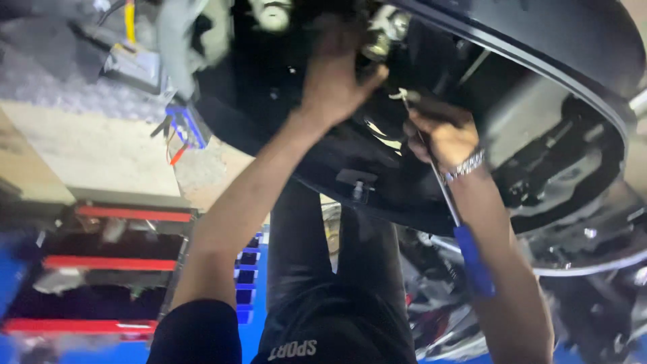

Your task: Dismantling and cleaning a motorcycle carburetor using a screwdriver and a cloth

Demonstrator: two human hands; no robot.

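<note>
Dim, motion-blurred view: dark panel [377, 155] in deep shadow, brighter floor [87, 148] at left, soft glare on metal, edges smeared.

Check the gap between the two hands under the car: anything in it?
Head view: between the left hand and right hand shows only the tool's metal tip, against the dark underbody.

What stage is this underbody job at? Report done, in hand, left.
Done: nothing visibly finished; the black underside panel is in place. In hand: the left hand reaches up at a metal fitting while the right hand holds a blue-handled tool with its tip just below it. Left: too blurred to tell.
</note>
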